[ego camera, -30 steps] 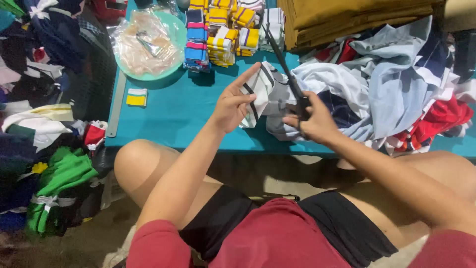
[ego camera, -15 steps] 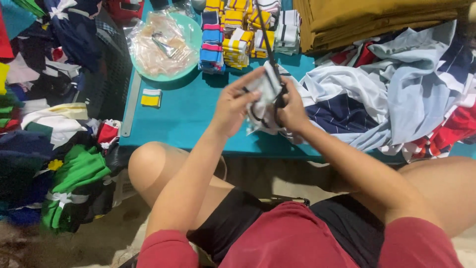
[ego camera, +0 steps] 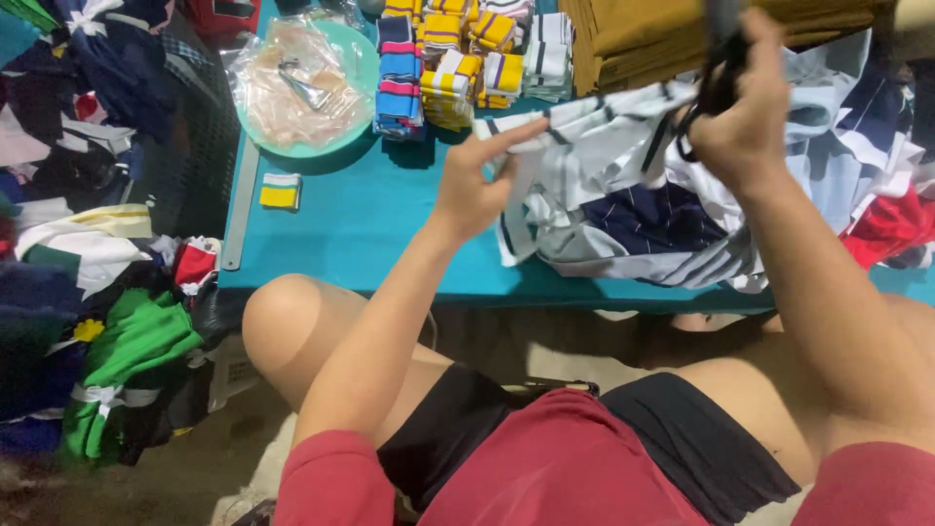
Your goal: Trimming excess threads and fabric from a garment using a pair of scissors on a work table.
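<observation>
White striped fabric (ego camera: 594, 146) stretches taut between the left hand (ego camera: 474, 190), fingers pinching its edge, and the right hand (ego camera: 745, 117), fist closed around black scissors (ego camera: 719, 73) (blades hidden). Blades so near those fingertips risk a nick, or a crooked cut.

Left hand (ego camera: 474, 190) pinching, right hand (ego camera: 745, 117) fisted, raised.

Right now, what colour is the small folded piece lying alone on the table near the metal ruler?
Yellow with a white band, the small folded piece shows best in the head view.
</observation>
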